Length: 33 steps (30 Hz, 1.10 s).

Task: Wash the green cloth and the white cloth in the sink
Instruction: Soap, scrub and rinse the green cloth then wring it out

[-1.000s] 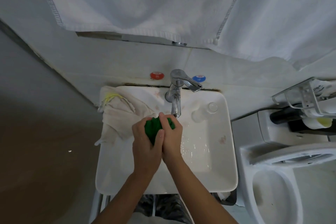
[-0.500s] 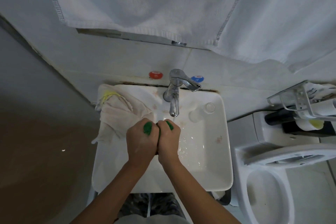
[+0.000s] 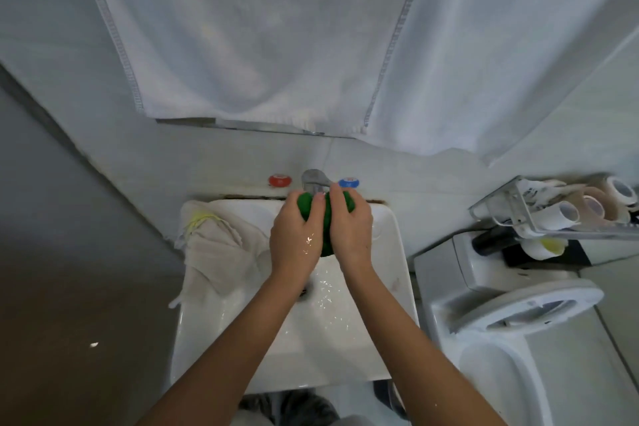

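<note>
The left hand (image 3: 294, 239) and the right hand (image 3: 351, 230) are both gripping the green cloth (image 3: 326, 218), fingers curled over its top and the bunched fabric showing between and beyond them; the back of the left hand is glistening with water. The cloth is being held up over the back part of the sink (image 3: 394, 287), right in front of the faucet (image 3: 313, 178), whose chrome top is peeking out just past the fingertips at twelve o'clock. A red knob (image 3: 279, 180) is sitting at about eleven o'clock from the hands and a blue knob (image 3: 348, 182) at about one o'clock, both on the wall behind the basin. Water is shimmering in the bowl under the forearms, toward six o'clock. The white cloth (image 3: 214, 245) is lying crumpled at nine o'clock from the hands, draping over the sink's left rim with a yellowish bit near its far corner, apart from the green cloth. Farther out at twelve o'clock, large white towels (image 3: 259, 38) are hanging down the wall. At three o'clock a toilet (image 3: 511, 308) is standing beside the sink, and above its tank a wire rack (image 3: 518, 211) is holding paper rolls; its other contents are too blurred to make out.
</note>
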Motion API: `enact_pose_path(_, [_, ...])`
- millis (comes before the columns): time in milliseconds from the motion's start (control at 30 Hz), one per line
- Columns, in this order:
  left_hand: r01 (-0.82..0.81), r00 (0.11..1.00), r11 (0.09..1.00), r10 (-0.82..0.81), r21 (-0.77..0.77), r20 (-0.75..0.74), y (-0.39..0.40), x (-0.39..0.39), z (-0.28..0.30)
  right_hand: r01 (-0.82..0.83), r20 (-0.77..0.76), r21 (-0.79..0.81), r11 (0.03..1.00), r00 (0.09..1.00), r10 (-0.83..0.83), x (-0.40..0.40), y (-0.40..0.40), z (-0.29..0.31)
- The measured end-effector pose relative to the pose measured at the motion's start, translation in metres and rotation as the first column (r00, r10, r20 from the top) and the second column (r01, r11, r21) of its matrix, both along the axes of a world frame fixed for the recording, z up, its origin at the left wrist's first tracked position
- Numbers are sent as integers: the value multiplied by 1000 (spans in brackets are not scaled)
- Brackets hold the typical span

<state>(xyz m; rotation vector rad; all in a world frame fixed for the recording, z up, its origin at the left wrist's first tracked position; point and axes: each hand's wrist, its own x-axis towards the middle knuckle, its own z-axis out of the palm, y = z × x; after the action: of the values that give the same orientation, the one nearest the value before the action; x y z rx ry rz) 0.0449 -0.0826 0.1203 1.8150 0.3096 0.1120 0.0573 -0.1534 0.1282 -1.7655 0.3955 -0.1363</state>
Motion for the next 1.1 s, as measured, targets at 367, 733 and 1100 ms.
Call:
enact_pose_path(367, [134,975,976,-99,174,-199,-25,22,-10,81,-85,-36,996,993,-84,14,-26,-16])
enact_pose_path(733, [64,995,998,-63,21,-71,-19,-10,-1,37,-105,189,981,994,-18,-14,-20,-7])
enact_pose_path(1100, [-79,990,997,76,18,115,-4,-34,33,-30,15,303,953,1000,27,-36,12,26])
